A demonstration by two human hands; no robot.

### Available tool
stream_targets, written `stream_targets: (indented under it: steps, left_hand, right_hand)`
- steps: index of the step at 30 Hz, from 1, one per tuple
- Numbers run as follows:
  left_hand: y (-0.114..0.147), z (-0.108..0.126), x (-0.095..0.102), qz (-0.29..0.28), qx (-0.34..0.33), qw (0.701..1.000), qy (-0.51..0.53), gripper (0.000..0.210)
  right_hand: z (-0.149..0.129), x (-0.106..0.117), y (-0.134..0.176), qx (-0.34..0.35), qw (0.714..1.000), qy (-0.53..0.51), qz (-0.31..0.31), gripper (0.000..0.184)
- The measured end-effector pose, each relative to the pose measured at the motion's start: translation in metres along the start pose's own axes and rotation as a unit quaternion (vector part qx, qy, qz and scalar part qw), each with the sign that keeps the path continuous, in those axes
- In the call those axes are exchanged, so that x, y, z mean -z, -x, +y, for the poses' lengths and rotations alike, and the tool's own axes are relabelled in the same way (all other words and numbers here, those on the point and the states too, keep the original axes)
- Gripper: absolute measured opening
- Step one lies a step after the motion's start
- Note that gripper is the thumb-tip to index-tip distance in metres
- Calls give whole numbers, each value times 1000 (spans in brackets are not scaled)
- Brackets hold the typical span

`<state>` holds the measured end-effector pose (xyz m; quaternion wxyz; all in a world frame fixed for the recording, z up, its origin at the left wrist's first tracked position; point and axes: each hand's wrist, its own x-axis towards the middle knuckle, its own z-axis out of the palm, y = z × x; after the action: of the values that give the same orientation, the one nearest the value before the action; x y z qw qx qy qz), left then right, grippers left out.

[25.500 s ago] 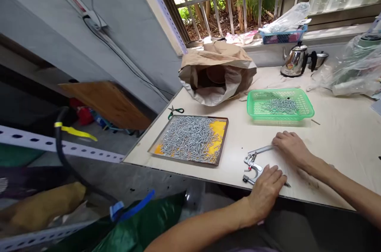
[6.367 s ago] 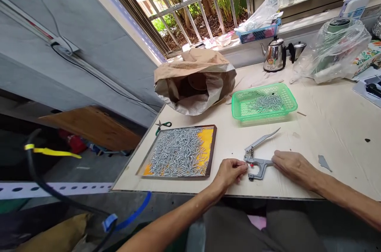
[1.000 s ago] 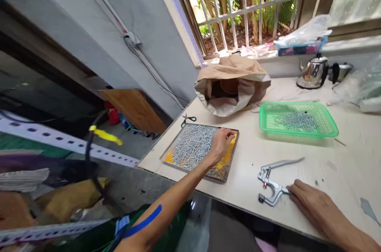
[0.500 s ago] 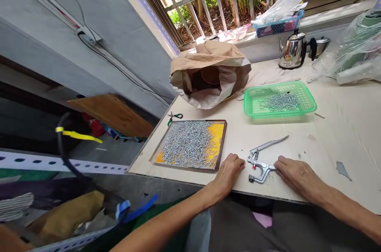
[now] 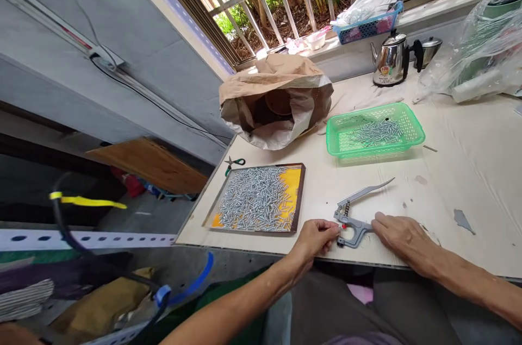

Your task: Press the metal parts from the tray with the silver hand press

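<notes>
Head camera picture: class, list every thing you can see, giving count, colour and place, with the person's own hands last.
Press tool: one, grey metal, near table edge, handle raised.
Tray: one, brown rim, yellow base, left on table, full of small silver parts.
Basket: one, green, mid table, some silver parts inside.
Paper bag: one, brown, open, behind tray.
Scissors: one, green handles, table's left edge.
Kettle: one, steel, by window.
Plastic bag: one, clear, far right.
Left hand: fingertips at the tool's jaw.
Right hand: on the tool's lower handle.
</notes>
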<state>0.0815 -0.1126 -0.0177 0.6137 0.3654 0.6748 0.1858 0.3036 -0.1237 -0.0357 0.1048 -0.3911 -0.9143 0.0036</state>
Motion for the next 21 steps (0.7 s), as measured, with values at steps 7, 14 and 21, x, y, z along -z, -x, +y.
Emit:
stream_targets:
  steps: [7,14,21]
  left_hand:
    - [5,-2,-5,-10,7,1000,23,33]
    - [6,10,-4,-36,63,996,-44,19]
    - [0,13,-4,-54,56,985,-155,22]
  right_hand:
    - [-2,6,-1,-10,998,-24,-63,27]
    - [-3,28,-9,-23,986,-72,-149,24]
    - [-2,33,-15,-15,980,-66,-186,23]
